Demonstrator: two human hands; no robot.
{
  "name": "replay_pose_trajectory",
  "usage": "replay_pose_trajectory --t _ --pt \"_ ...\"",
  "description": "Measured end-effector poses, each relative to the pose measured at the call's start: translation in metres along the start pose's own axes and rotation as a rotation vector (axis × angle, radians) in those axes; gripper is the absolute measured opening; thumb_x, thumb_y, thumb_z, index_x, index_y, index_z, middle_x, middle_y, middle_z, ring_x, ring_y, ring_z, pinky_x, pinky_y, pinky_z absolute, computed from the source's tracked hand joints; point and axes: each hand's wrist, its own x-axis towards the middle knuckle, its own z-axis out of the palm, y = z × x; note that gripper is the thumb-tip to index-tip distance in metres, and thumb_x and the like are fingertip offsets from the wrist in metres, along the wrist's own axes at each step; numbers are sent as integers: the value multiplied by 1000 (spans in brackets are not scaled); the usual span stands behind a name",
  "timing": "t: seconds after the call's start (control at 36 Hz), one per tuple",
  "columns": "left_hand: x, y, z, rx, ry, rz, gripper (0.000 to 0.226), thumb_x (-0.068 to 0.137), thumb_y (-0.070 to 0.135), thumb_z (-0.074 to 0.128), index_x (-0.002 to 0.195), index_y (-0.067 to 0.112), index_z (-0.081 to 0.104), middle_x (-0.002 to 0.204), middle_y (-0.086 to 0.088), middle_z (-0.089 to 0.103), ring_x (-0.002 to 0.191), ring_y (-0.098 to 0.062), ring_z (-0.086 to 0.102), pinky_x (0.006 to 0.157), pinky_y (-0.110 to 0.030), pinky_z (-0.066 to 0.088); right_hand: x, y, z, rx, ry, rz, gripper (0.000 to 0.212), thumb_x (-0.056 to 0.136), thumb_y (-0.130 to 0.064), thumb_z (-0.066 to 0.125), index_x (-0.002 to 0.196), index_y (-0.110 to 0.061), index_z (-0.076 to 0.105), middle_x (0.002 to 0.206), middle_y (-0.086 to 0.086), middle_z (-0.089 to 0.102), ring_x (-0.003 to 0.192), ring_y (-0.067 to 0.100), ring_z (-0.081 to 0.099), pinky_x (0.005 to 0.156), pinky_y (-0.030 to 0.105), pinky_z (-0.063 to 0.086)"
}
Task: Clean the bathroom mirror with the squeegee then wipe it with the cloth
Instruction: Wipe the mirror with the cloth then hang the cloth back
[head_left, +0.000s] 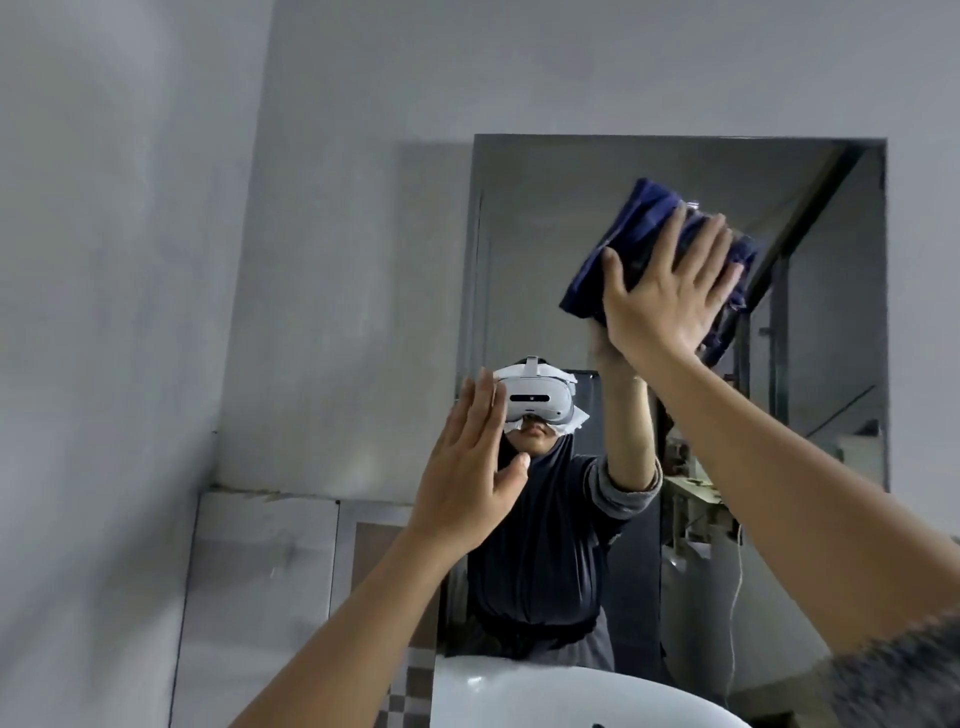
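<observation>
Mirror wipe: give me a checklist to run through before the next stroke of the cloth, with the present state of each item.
1. Cloth flat on the mirror: ok, the right hand presses it with an open palm in the upper right part of the glass.
2. Fingers spread over the cloth: ok.
3. Left hand out of the wiping path: ok, it is raised open near the mirror's left edge, lower down.
4. Left hand off the glass: cannot tell whether it touches.
5. Squeegee put away: cannot tell, it is not in view.
6. Streaks left on the glass: cannot tell, the picture is too soft.
</observation>
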Motion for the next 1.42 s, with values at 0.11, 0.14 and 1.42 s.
replay_pose_trajectory --t 0.11,0.14,1.42 --pt "-15 -1 8 -6 -29 -3 74 90 42 40 146 13 2 155 -3 -10 143 -18 -10 115 -30 3 0 -41 10 -58 -113 -266 78 89 -62 25 149 -20 -2 156 15 -7 144 28 -9 115 45 -8" --pt "-19 0 9 -12 -35 -3 74 91 43 38 146 13 0 155 -2 -13 142 -17 -12 115 -29 1 -1 -49 11 -76 -140 -355 77 89 -62 25 149 -20 -1 157 15 -6 144 28 -9 115 45 -8" --pt "-86 6 20 -90 -107 -46 80 92 38 49 146 16 -7 154 3 -20 141 -12 -15 102 -32 44 -86 -27 15 -62 -221 -394 76 92 -55 31 148 -17 -2 156 17 -8 143 31 -11 112 46 -13"
